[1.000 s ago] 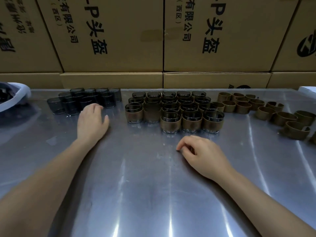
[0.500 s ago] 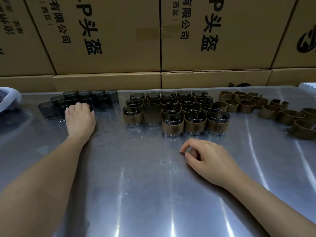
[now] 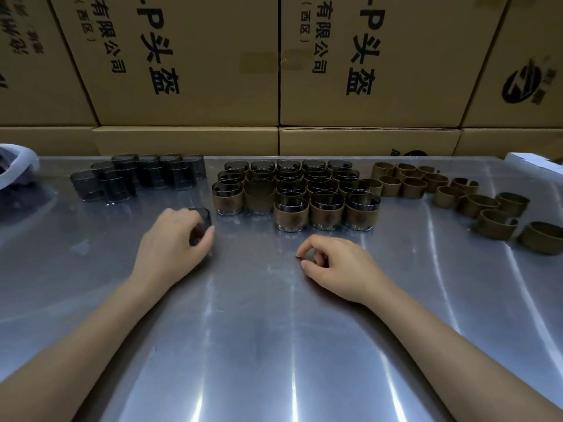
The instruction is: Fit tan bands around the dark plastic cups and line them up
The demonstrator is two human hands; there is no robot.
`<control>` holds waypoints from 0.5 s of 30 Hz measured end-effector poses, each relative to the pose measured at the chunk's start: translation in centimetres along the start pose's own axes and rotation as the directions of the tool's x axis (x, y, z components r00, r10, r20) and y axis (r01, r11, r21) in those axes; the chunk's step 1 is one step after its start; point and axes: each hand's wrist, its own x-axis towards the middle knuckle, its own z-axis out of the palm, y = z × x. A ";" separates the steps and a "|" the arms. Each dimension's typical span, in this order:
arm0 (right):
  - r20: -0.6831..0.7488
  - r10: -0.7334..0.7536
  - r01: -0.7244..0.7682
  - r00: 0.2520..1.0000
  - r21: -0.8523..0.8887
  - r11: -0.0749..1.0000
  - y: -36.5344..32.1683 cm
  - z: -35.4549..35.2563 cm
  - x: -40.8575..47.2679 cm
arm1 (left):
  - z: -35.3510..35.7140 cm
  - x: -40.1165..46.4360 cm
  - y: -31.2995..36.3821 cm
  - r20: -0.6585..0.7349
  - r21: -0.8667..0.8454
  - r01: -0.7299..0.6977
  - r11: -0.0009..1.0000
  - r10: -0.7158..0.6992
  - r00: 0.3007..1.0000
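Fingers (image 3: pixel 204 233) of the left hand (image 3: pixel 173 248) curl round a bare dark plastic cup (image 3: pixel 201 222), holding it just above the steel worktop (image 3: pixel 274 345) a little in front of the left end of the banded cups. Right hand (image 3: pixel 341 266) rests on the worktop near its middle, its fingers loosely curled with thumb and forefinger tips close together; whether they pinch anything cannot be told. Toward the far left corner stands a cluster of unbanded dark cups (image 3: pixel 137 178), touching one another. At the middle of the far edge the banded cups (image 3: pixel 298 190) stand upright in close rows, each with a tan band round its lower wall. Loose tan bands (image 3: pixel 457 196) lie scattered toward the far right edge, some touching. Beyond the far edge rises a wall of cardboard boxes (image 3: pixel 213 65) printed with black characters. A white bag (image 3: pixel 18 166) shows at the left edge.
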 end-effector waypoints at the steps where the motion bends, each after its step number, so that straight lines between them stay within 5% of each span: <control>1: 0.000 -0.011 0.011 1.000 -0.002 1.000 0.0 0.1 0.0 | -0.2 -0.6 1.5 0.013 -0.034 -0.035 0.999 0.036 0.999; 8: 0.001 -0.040 0.040 0.999 0.069 0.997 -0.4 0.1 -0.2 | 1.6 -1.1 11.5 0.059 -0.256 -0.246 0.935 0.269 0.961; 15: -0.127 0.071 -0.004 0.989 0.463 0.887 0.5 -0.3 0.0 | 3.7 0.5 14.5 -0.099 -0.390 -0.237 0.890 0.216 0.971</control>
